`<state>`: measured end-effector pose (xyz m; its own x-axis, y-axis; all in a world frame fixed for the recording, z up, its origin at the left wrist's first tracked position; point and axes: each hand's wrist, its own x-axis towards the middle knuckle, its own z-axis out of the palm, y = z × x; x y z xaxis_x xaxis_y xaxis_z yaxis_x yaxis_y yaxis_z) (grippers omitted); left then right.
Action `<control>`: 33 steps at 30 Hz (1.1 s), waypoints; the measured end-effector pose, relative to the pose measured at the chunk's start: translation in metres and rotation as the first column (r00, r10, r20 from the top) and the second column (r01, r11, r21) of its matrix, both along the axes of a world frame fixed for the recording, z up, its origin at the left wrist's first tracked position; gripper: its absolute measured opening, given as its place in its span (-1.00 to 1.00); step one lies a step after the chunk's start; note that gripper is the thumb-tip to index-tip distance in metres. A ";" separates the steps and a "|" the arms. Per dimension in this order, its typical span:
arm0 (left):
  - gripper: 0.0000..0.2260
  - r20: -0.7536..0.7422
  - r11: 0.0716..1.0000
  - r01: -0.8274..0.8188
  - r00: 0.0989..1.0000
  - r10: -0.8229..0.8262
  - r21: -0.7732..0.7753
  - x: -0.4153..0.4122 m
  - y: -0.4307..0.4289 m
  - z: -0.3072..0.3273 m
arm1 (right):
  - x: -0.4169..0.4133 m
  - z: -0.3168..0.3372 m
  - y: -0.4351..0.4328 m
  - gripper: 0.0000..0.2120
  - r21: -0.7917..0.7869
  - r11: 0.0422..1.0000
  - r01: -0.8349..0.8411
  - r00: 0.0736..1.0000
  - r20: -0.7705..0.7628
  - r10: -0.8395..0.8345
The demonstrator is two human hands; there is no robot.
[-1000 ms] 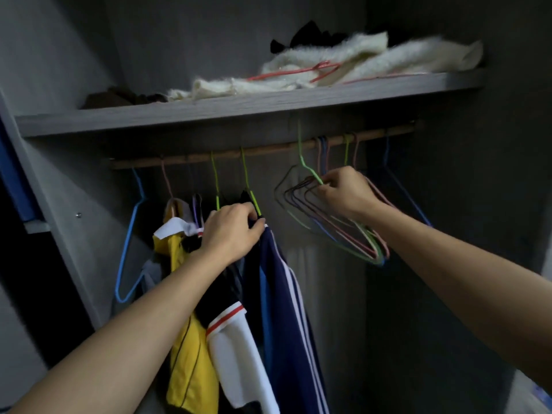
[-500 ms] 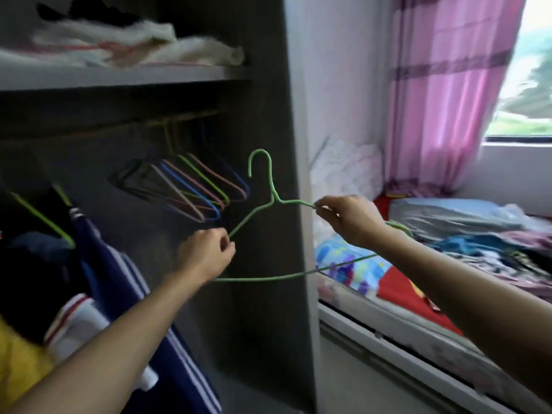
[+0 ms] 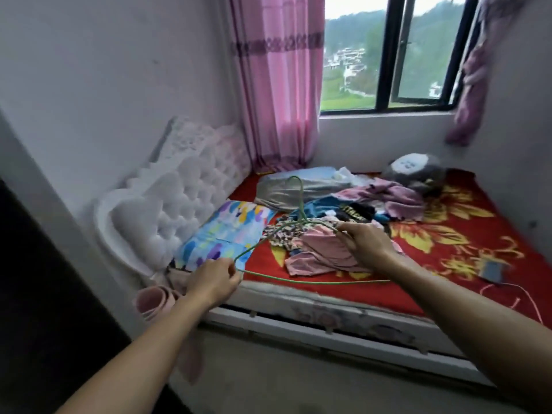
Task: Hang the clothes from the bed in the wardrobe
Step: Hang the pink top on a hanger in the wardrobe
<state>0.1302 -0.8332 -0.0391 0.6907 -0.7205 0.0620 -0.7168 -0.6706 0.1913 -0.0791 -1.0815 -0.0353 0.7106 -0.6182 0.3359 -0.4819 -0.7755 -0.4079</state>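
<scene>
**An empty hanger over the clothes heap on the bed**

My left hand (image 3: 213, 280) pinches the near left corner of a green wire hanger (image 3: 303, 217), fingers curled round the wire. My right hand (image 3: 366, 245) pinches its right shoulder in the same way. The hanger lies nearly flat between them, hook pointing far toward the window (image 3: 388, 55), and carries no garment. It is held above the near edge of the bed (image 3: 448, 234).

The clothes (image 3: 325, 249) lie in a loose heap on the red flowered sheet, under and just beyond my right hand. A pink garment is nearest, with patterned, blue and dark pieces behind it and mauve ones farther right. None is on a hanger. A folded grey blanket (image 3: 301, 188) and a bright pillow (image 3: 227, 231) lie left of the heap, by the white headboard (image 3: 176, 198).

As I judge it, the step in hand is choosing a garment for this hanger. The whole heap is yet to be hung, so much of the task is left. The inside of the wardrobe is out of view, so I cannot tell what it holds.
</scene>
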 end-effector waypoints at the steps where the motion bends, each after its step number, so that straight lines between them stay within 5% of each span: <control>1: -0.81 -0.022 0.999 0.029 0.999 -0.028 0.021 -0.012 -0.027 -0.007 | -0.017 -0.005 -0.023 -0.78 0.029 0.998 0.052 0.999 -0.006 -0.051; 13: -0.82 -0.188 0.946 0.294 0.945 -0.267 0.139 -0.060 -0.269 -0.060 | -0.143 -0.050 -0.225 -0.75 0.318 0.824 0.469 0.854 0.076 -0.515; 33: -0.81 -0.399 0.787 0.523 0.832 -0.386 0.329 0.023 -0.642 -0.184 | -0.101 -0.190 -0.533 -0.73 0.526 0.419 0.740 0.551 -0.117 -0.826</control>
<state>0.1527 -1.4752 -0.2234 0.2097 -0.8633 -0.4590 -0.9110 -0.3430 0.2290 -0.1804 -1.6141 -0.2251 -0.1952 -0.9728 -0.1250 -0.6824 0.2262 -0.6951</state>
